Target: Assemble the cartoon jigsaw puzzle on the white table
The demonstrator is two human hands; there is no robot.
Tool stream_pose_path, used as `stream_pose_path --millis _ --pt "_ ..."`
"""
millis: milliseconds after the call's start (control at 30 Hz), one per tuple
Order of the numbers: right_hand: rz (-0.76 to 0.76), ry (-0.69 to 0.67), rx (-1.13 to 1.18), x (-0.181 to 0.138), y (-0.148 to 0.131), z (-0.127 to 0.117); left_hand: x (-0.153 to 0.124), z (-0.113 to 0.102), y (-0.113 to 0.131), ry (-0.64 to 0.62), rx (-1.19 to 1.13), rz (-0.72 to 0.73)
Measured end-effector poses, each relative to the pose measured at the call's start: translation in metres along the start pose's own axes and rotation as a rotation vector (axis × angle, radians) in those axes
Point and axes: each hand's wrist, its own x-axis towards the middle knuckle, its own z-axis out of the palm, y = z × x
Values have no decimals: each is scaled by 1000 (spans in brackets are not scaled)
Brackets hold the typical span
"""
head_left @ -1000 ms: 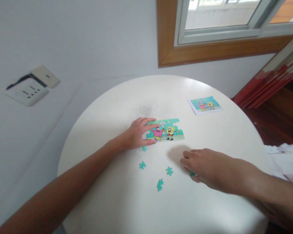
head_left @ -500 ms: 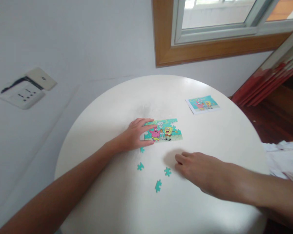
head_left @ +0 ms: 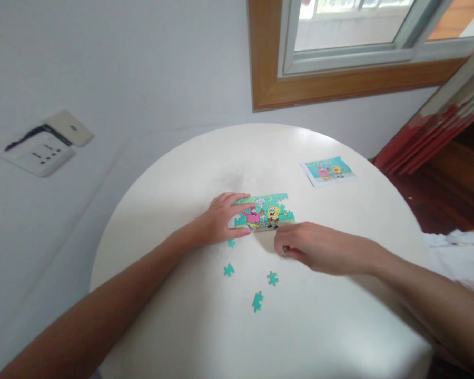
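Note:
A partly joined jigsaw puzzle [head_left: 274, 213] with cartoon figures on a teal ground lies mid-table, its upper right side ragged with gaps. My left hand [head_left: 223, 216] rests at its left end, fingers spread over the edge and thumb along the lower side. Just below the puzzle's lower right corner is my right hand [head_left: 300, 245], fingers curled in a pinch. A tiny edge of a puzzle piece shows between its fingertips; most of it is hidden. Loose teal pieces lie nearer me: one piece [head_left: 229, 270], another [head_left: 272, 278], a third [head_left: 257, 301], and one [head_left: 231, 243] by my left thumb.
The round white table [head_left: 174, 173] stands against a wall below a wood-framed window [head_left: 266, 89]. A picture card [head_left: 328, 171] of the same scene lies at the back right. Wall sockets [head_left: 43, 152] are at the left, a red and white curtain [head_left: 414, 142] at the right.
My right hand has moved up and slightly left, from beside the loose pieces to the puzzle's lower right corner. My left hand stays on the puzzle.

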Motion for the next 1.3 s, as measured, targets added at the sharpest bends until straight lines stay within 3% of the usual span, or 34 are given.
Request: stream_pose_path --millis 133,267,467,667,933,1300 --pt "105 425 205 14 38 -12 0 2 -3 2 5 3" --pt "201 602 186 21 78 -10 0 3 -3 -5 -1 -7" --pt "283 610 182 31 101 1 1 3 -1 10 9 -6" --pt "198 592 110 34 104 3 1 4 -2 13 4 0" --pt "280 637 106 30 100 -7 1 4 -1 2 14 -15" --pt "193 197 265 11 37 -13 2 0 4 -10 8 -29"
